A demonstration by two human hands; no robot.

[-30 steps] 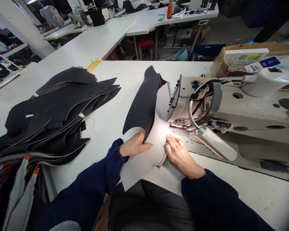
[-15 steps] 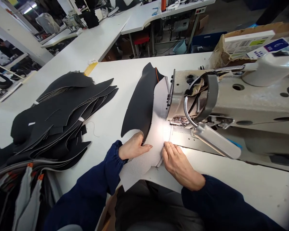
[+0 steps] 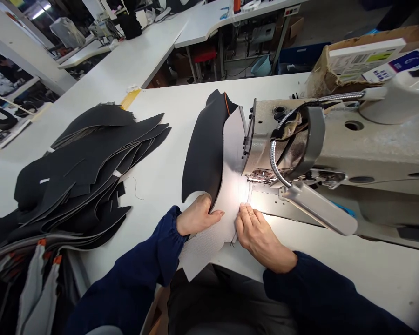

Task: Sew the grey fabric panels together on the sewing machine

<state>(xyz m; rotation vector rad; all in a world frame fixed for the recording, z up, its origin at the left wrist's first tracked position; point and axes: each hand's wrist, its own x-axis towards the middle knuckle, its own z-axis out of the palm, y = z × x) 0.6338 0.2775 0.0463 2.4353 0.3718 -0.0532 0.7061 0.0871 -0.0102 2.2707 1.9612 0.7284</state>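
Observation:
A black fabric piece [image 3: 204,153] with an orange edge strip lies joined to a light grey panel [image 3: 232,186] at the sewing machine [image 3: 282,135]. The panel's right edge runs under the lit needle area. My left hand [image 3: 197,215] grips the fabric at the curved lower end of the black part, fingers tucked beneath and thumb on top of the grey. On the panel's right edge, just below the needle area, my right hand [image 3: 256,232] presses with its fingers together. The needle tip itself cannot be made out.
A pile of black cut pieces [image 3: 84,158] covers the left of the table [image 3: 153,186]. Grey pieces with orange tabs [image 3: 38,279] hang at lower left. A cardboard box [image 3: 321,70] stands behind the machine. A person [image 3: 7,67] is far off at left.
The black and grey fabric has shifted slightly right, with its black part turned a little more upright. My left hand has moved slightly right with it; my right hand has barely moved.

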